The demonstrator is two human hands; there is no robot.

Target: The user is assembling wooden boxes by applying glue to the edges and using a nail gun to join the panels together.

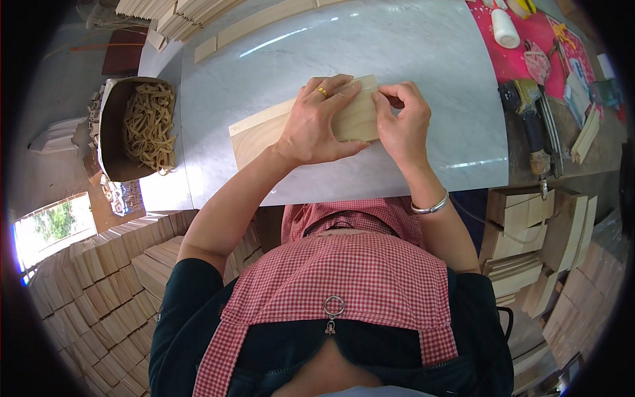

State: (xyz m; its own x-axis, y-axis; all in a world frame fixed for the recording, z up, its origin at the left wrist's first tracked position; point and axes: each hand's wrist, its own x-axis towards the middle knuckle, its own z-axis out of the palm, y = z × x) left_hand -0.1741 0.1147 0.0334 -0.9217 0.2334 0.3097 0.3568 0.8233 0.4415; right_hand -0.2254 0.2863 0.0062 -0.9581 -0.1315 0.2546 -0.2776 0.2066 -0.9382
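Pale, smooth-grained wood makes up the flat, oblong board, which lies slanted beneath the left hand on the table; a lighter strip runs along its far edge. That hand is spread over the wood, thumb apart from the fingers, with 1 plain yellow metal ring. The right hand has thumb and index finger together, pinched on the board's right end; below it, a rounded silvery bracelet circles the wrist.

Around the grip spreads the glossy, grey-veined table. Left of the grip, an open-topped box holds a tangle of curling tan strips. Beyond the grip to the right stands a smooth white bottle. Nearer the body is a red-and-white checked apron.

The left hand covers the board's middle, so whether it is 1 layer or more cannot be told. The right hand's other fingers curl partly out of sight, and the wood stack beyond the grip is cut off above.
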